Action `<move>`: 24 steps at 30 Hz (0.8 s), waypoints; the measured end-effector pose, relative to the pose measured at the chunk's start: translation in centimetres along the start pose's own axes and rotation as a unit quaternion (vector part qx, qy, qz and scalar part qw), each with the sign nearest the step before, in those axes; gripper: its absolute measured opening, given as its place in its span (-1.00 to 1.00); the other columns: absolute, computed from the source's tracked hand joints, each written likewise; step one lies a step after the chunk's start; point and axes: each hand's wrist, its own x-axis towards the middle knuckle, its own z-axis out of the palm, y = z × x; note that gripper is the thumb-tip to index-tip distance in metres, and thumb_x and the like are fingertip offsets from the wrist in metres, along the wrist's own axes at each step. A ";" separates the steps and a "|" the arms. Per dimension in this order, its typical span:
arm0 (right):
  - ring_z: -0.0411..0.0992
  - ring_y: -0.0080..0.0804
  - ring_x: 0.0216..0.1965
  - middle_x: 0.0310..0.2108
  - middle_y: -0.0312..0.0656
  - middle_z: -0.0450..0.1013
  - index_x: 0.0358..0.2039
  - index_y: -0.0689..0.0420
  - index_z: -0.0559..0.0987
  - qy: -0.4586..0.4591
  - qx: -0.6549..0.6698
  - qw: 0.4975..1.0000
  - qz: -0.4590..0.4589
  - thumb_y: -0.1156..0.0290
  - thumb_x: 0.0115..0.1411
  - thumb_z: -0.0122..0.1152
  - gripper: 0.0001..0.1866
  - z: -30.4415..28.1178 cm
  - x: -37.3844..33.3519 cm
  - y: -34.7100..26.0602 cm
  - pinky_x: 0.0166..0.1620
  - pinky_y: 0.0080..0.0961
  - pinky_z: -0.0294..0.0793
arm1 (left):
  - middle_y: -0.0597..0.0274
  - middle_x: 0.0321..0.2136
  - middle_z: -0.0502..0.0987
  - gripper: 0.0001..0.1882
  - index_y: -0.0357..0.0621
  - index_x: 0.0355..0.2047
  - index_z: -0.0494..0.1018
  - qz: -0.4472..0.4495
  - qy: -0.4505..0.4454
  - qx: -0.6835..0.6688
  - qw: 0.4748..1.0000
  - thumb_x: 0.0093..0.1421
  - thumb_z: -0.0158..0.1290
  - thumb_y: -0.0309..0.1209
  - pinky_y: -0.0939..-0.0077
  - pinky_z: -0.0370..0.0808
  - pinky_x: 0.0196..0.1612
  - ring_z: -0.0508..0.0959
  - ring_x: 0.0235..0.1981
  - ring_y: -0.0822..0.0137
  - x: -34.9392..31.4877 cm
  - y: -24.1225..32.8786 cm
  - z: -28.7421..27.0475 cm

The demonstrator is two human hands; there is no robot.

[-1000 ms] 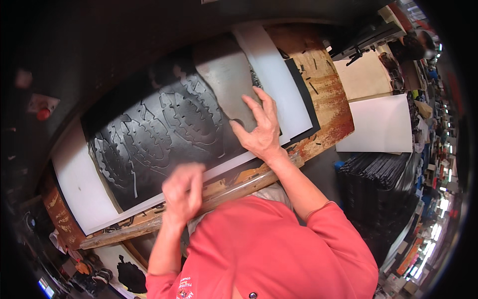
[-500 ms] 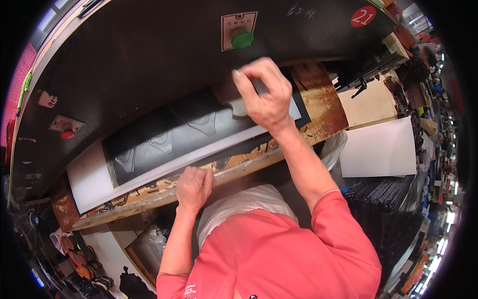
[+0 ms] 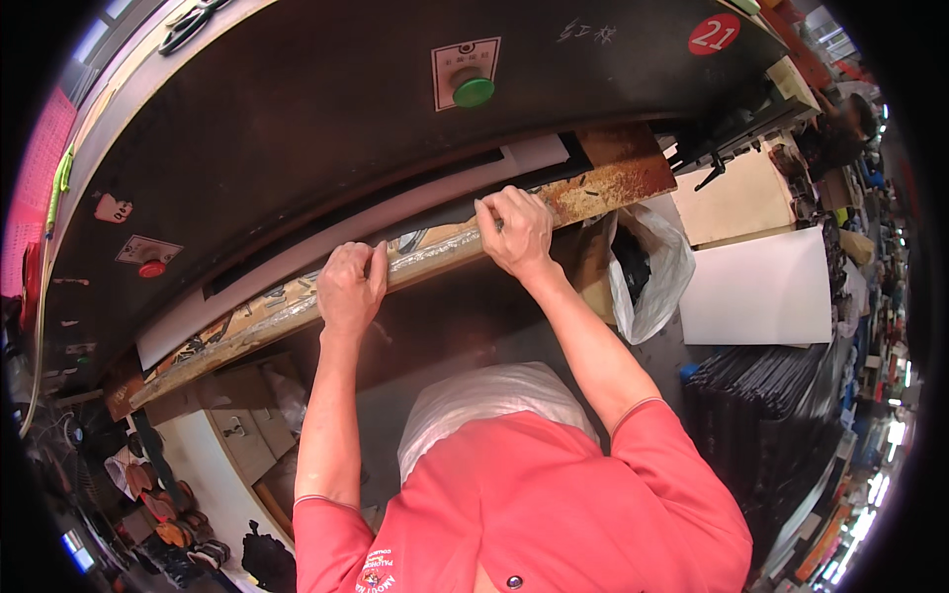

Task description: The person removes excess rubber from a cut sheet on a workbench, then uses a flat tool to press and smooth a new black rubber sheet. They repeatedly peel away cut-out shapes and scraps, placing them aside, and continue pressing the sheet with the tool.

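Observation:
Both my hands are at the wooden front ledge point(image 3: 435, 259) of a dark press machine point(image 3: 297, 128). My left hand point(image 3: 348, 285) is closed over the ledge, its thumb raised and fingers curled. To its right my right hand point(image 3: 516, 232) has its fingers curled at the same ledge, near thin dark scraps. What either hand grips, if anything, is hidden. Behind the hands a white board point(image 3: 395, 203) lies mostly under the machine's dark beam, with black sheet material point(image 3: 474, 166) on it.
The machine's front carries a green button point(image 3: 474, 92) and a red button point(image 3: 151, 269). A white plastic bag point(image 3: 662, 277) hangs below the ledge on the right, near a white sheet point(image 3: 756, 296) and stacked black sheets point(image 3: 756, 381). Scissors point(image 3: 190, 25) lie on top at far left.
My right hand has come down to the ledge; my left hand has shifted left and farther away. The white board with the black sheet has gone deeper under the beam, hiding the outlines on it.

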 end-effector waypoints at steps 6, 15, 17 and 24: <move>0.51 -0.13 -0.42 -0.49 -0.25 0.50 -0.48 0.06 0.60 -0.003 -0.004 1.000 0.014 0.43 0.20 0.41 -0.85 1.0 -0.1 0.1 -0.29 -0.21 0.43 | 0.03 -0.49 0.58 -0.72 -0.20 -0.51 0.50 -0.006 -0.008 0.020 1.000 0.30 0.31 -0.39 0.06 0.55 -0.30 0.62 -0.39 -0.05 0.0 -0.3 0.1; 0.54 -0.13 -0.36 -0.46 -0.24 0.52 -0.46 0.06 0.61 -0.018 -0.003 0.999 0.030 0.39 0.22 0.39 -0.86 1.2 -0.2 0.7 -0.25 -0.18 0.44 | 0.05 -0.44 0.60 -0.69 -0.19 -0.49 0.52 -0.032 -0.013 0.016 0.999 0.34 0.28 -0.29 0.05 0.55 -0.26 0.63 -0.33 -0.06 0.0 -0.6 0.6; 0.54 -0.10 -0.34 -0.43 -0.23 0.54 -0.44 0.06 0.63 -0.028 0.000 0.999 0.035 0.39 0.23 0.38 -0.88 1.2 -0.2 0.7 -0.22 -0.16 0.44 | 0.05 -0.43 0.60 -0.69 -0.19 -0.48 0.53 -0.041 -0.011 0.013 0.999 0.34 0.28 -0.28 0.05 0.55 -0.25 0.63 -0.32 -0.05 0.0 -0.5 0.7; 0.51 -0.10 -0.39 -0.44 -0.22 0.52 -0.42 0.09 0.63 -0.040 -0.006 0.999 0.032 0.43 0.24 0.40 -0.89 1.2 -0.9 0.6 -0.23 -0.20 0.42 | 0.05 -0.46 0.56 -0.72 -0.17 -0.46 0.52 -0.045 -0.025 0.004 0.999 0.32 0.30 -0.31 0.05 0.53 -0.28 0.60 -0.35 -0.04 -0.3 -0.3 0.4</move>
